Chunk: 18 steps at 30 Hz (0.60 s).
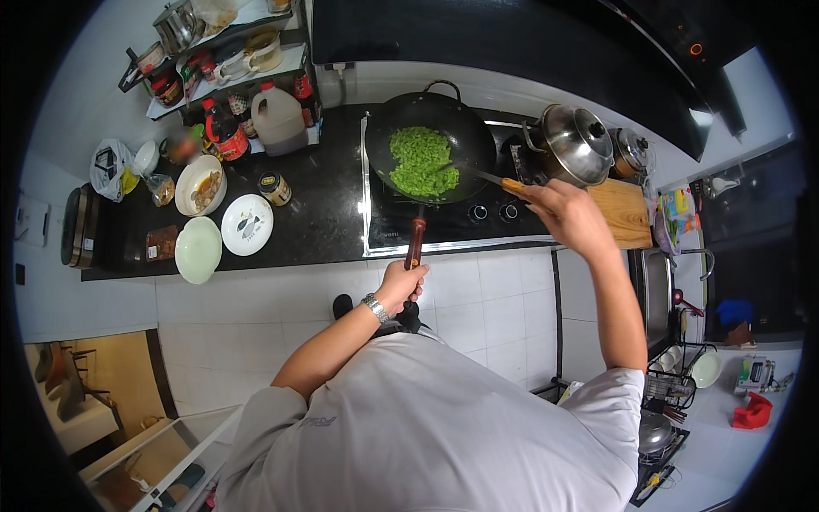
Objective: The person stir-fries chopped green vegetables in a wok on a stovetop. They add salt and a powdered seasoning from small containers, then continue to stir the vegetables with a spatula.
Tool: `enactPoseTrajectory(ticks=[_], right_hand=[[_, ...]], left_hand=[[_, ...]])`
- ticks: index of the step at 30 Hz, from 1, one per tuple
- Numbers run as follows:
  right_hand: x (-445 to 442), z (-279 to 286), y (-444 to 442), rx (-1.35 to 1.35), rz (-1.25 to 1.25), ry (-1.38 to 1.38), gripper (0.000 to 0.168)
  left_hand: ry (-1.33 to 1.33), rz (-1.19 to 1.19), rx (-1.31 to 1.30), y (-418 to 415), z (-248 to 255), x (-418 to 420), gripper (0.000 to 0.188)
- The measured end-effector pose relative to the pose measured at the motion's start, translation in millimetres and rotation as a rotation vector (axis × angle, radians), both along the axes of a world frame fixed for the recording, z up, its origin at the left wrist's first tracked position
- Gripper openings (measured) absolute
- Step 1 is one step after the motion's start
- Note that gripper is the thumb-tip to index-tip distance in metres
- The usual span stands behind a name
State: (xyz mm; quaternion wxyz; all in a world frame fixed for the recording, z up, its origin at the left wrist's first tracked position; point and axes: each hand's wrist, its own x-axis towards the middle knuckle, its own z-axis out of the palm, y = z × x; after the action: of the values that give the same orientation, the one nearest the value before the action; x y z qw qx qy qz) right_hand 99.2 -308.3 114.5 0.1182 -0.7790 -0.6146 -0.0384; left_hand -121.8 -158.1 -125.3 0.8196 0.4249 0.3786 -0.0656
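Observation:
A black wok (470,137) sits on the left side of the gas cooktop (422,233). Chopped green vegetable pieces (419,157) lie in its middle in a loose heap. My left hand (402,283) is wrapped around the wok's reddish-brown wooden handle (416,240), which points towards my body. In my right hand (566,214) is a spatula (477,173), gripped near its yellowish wooden handle. Its metal shaft slants down to the left, and the tip is among the green pieces, so the blade is mostly hidden.
Right of the wok stands a lidded steel pot (572,144), with a wooden cutting board (617,216) beyond. On the left counter are a bowl of meat (200,185), a white plate (247,225), a pale green dish (198,249) and a jar (275,189). A range hood (512,57) overhangs the back.

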Motion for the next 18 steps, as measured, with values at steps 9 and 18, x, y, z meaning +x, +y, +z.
enactPoseTrajectory(ticks=[9,18], right_hand=[[7.2,-50.9,29.1,-0.025,-0.021,0.033,0.023],[61.1,-68.4,40.7,0.348,-0.774,0.565,0.035]], left_hand=[[-0.003,-0.004,0.008,-0.4,4.7,0.3,0.02],[-0.016,-0.002,0.028,1.2,-0.6,-2.8,0.019]])
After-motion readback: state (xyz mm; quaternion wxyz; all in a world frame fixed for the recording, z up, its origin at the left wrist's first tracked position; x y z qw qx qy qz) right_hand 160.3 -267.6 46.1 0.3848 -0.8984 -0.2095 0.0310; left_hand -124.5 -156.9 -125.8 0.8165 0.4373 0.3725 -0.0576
